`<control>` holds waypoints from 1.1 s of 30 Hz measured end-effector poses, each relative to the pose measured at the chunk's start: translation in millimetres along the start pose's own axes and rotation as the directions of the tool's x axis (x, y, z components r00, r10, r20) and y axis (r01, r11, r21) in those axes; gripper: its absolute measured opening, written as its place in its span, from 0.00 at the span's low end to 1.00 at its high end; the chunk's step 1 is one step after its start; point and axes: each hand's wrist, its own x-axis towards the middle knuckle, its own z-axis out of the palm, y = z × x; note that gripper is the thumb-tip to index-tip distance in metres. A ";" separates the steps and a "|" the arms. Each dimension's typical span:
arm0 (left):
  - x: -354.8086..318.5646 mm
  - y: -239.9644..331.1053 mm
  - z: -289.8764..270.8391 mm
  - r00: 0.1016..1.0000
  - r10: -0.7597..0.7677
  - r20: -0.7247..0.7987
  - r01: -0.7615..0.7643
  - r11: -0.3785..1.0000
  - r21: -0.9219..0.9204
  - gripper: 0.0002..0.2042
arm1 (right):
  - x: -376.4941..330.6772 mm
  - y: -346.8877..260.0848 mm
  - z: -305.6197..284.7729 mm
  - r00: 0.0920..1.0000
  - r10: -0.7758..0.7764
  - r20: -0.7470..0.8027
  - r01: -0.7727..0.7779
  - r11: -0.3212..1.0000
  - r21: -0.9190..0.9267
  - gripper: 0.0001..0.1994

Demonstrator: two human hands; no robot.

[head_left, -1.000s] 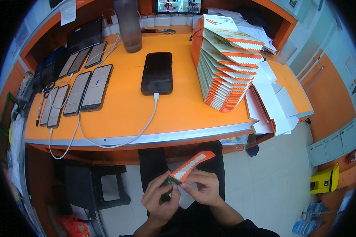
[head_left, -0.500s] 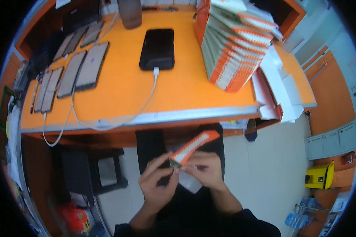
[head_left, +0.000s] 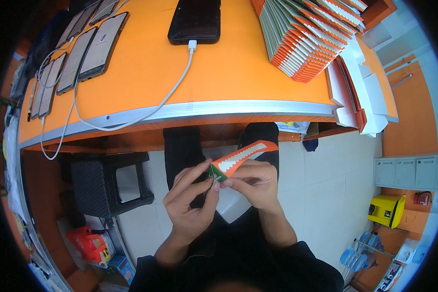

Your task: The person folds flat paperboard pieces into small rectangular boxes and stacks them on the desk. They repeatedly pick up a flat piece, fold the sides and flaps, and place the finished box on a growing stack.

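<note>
Above my lap, both hands hold a small orange folded carton (head_left: 241, 156) with a white scalloped strip and a green end. My left hand (head_left: 189, 197) pinches its green near end between thumb and fingers. Against the carton's lower side, my right hand (head_left: 256, 186) grips with its thumb and bent fingers. The carton tilts up toward the right, its far end standing free. On the table, a leaning stack of similar orange, white and green cartons (head_left: 306, 46) stands at the right.
A black phone (head_left: 194, 22) on a white cable lies on the orange table (head_left: 238, 63). Several phones (head_left: 103, 46) lie at its left. White open cardboard (head_left: 362, 90) juts past the right edge. A black stool (head_left: 95, 187) stands lower left; a white object (head_left: 236, 202) rests between my legs.
The view has shifted, so the table and its things sit higher in the picture. Both hands keep their grip on the carton, whose green end now shows more plainly.
</note>
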 end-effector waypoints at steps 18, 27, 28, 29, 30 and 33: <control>8.9 7.0 -5.5 0.969 0.198 0.148 -0.230 0.944 0.238 0.08 | -2.6 3.4 -10.2 0.999 0.034 0.031 -0.034 0.999 0.006 0.10; -10.2 -1.4 5.6 0.984 0.162 0.074 -0.174 0.964 0.203 0.10 | -1.3 -2.2 1.3 0.997 0.072 0.014 -0.074 0.962 0.261 0.10; -10.9 -3.4 3.1 0.984 0.168 0.053 -0.175 0.968 0.180 0.09 | -1.3 -1.8 1.8 0.998 0.049 0.025 -0.053 0.980 0.193 0.10; -10.7 -4.8 1.7 0.984 0.174 0.031 -0.176 0.972 0.156 0.09 | -1.0 -1.3 1.8 0.999 0.026 0.037 -0.031 0.992 0.124 0.11; -9.4 -5.3 2.2 0.986 0.167 0.017 -0.167 0.979 0.113 0.08 | -0.9 -0.9 1.8 0.999 0.004 0.050 -0.007 0.998 0.055 0.11; -5.7 -5.1 2.4 0.986 0.163 -0.016 -0.162 0.985 0.062 0.08 | -3.1 0.9 1.2 0.985 -0.135 0.104 0.155 0.963 -0.219 0.13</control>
